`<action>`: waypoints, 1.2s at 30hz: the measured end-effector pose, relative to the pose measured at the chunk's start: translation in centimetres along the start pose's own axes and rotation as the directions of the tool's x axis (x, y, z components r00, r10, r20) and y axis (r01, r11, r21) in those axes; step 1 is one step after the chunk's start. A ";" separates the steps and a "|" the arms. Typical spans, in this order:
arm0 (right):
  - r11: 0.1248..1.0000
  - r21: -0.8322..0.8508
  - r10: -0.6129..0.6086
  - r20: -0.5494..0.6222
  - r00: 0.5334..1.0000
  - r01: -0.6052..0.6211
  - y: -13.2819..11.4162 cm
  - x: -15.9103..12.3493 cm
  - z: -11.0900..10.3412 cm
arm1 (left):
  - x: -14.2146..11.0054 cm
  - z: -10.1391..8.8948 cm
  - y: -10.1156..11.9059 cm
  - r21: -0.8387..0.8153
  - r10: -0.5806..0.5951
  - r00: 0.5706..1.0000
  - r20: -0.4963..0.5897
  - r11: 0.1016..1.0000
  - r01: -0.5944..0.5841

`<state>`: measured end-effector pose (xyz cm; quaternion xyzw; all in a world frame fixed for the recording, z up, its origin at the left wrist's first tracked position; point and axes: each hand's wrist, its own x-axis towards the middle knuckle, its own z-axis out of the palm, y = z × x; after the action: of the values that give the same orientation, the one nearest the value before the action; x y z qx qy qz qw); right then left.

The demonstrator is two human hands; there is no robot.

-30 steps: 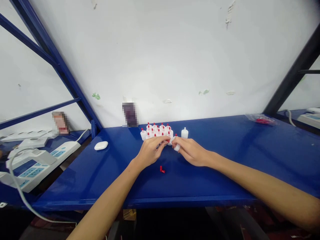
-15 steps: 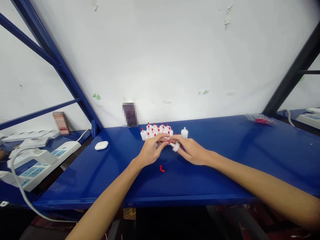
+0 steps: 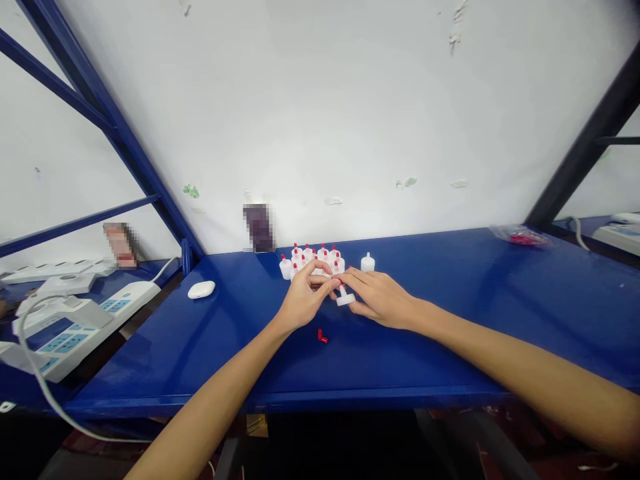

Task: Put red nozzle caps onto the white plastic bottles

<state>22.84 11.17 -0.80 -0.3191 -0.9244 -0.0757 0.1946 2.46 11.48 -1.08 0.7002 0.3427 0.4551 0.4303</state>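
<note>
Over the table, my left hand [image 3: 304,298] and my right hand [image 3: 379,298] meet with their fingertips closed around a small white nozzle cap [image 3: 345,300]. It is tilted, its wide round base facing me. A red tip cap [image 3: 341,284] sits at its narrow end, partly hidden by the fingers of both hands. Behind my hands stands a cluster of similar white pieces with red tips [image 3: 286,268]. One white piece without a red tip [image 3: 368,263] stands upright to their right. Loose red tip caps [image 3: 323,337] lie nearer to me.
A white earbud case [image 3: 201,289] lies on the blue table [image 3: 450,353] at left. A pixelated dark object [image 3: 260,228] leans against the wall. Power strips [image 3: 120,300] and a cable occupy the left side. A clear bag with red pieces [image 3: 523,238] lies at the far right.
The white nozzle cap has turned in my fingers, so its base now points down toward me. My right fingers have shifted over the red tip. The loose red caps stay put.
</note>
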 end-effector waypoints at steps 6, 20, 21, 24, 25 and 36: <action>0.999 -0.048 0.001 0.095 0.995 0.003 -0.3 0.2 -0.4 | -0.2 0.0 0.5 0.011 -0.039 0.993 0.108 0.999 0.038; 0.998 -0.056 0.006 0.119 0.993 0.001 -0.6 -0.1 0.1 | -0.3 -0.2 0.5 0.038 -0.051 0.982 0.180 0.998 0.045; 0.999 -0.050 0.007 0.127 0.992 -0.001 -0.6 -0.1 0.2 | -0.3 -0.2 0.4 0.042 -0.051 0.983 0.179 0.998 0.044; 0.998 -0.053 -0.013 0.116 0.993 0.019 -0.6 0.0 0.2 | -0.3 -0.1 0.5 0.066 -0.049 0.981 0.188 0.997 0.038; 0.998 -0.061 -0.020 0.111 0.994 0.027 -0.6 0.0 0.2 | -0.4 -0.1 0.5 0.084 -0.044 0.981 0.189 0.996 0.028; 0.998 -0.035 0.049 0.124 0.991 -0.045 -0.5 0.0 -0.1 | -0.7 -0.9 0.0 0.548 0.254 0.947 0.196 0.773 -0.320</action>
<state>22.58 10.76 -0.69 -0.3480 -0.9257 -0.0659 0.1330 1.39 11.13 -1.15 0.8649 0.3281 0.3516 0.1436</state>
